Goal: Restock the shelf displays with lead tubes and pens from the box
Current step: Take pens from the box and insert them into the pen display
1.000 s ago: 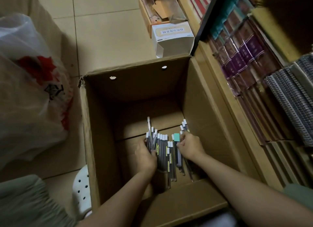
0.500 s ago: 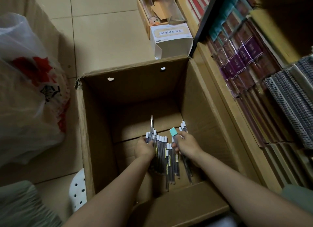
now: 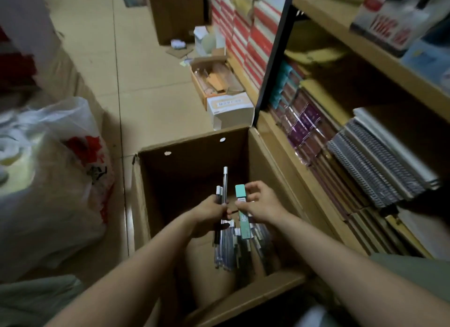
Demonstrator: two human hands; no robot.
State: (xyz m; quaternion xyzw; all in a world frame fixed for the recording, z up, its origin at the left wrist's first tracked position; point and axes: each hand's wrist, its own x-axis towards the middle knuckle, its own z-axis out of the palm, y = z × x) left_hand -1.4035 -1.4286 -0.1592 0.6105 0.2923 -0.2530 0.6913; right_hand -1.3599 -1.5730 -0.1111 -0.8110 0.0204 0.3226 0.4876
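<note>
1. Head view, counts: one open cardboard box on the floor, its right wall just beside the bottom shelf; two punched holes show in its far wall
2. Two hands work above the box's middle. The left hand is clenched around a bundle of lead tubes; three white-capped tips stick up past its fingers, the tallest one well above the other two
3. The right hand pinches one teal tube between thumb and fingertips, held nearly upright and touching the bundle's right side
4. The tubes are lifted off the box floor, nearer the right wall than the left
5. Beyond the box's far right corner sit one white carton and, behind it, one open brown carton
6. One plastic bag with red print lies to the left of the box, near its left wall
7. Hard to tell: the tubes in the bundle overlap below the hand and are too dark and blurred to count; whether more lie on the box floor cannot be made out
8. Spiral notebooks and purple packets on the shelf blur together, so no count; the near box flap is cut off by the forearms
</note>
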